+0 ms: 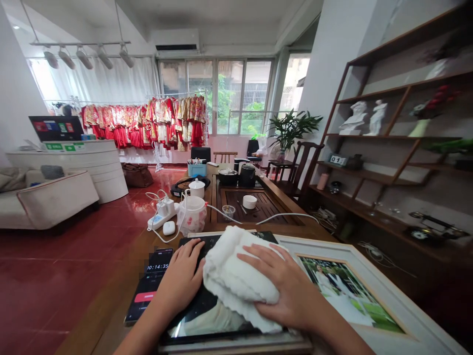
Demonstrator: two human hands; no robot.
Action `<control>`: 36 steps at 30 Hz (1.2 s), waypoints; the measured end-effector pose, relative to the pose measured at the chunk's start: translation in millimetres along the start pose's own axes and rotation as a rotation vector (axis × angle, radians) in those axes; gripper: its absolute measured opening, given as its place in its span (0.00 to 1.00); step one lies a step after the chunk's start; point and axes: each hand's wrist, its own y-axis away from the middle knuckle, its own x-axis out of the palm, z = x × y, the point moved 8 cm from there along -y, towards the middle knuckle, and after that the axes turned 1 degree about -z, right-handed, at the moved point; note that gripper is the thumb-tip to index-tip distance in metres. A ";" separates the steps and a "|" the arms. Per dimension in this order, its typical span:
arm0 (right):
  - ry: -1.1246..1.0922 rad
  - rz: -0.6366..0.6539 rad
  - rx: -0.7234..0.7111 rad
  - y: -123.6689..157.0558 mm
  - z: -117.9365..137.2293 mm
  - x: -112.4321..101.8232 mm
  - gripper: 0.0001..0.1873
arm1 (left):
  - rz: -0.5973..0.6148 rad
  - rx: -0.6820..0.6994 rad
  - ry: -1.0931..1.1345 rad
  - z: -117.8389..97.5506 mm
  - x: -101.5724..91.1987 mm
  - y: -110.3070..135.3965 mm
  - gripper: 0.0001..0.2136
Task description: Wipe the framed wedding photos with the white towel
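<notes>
White towel (240,276), fingers (258,257) flat and open on it: left hand (180,278) at its edge, right hand (279,286) atop.

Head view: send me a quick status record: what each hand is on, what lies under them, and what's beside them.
Left hand: flat on the glass, against the towel's edge
Right hand: resting on top of the white folded towel
Under hands: dark glass panel
Beside: white-framed wedding photo; phone showing a timer
</notes>
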 end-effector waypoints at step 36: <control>0.182 -0.135 0.004 2.2 -12.0 4.4 0.40 | -0.013 0.032 -0.051 5.0 6.4 -0.6 0.19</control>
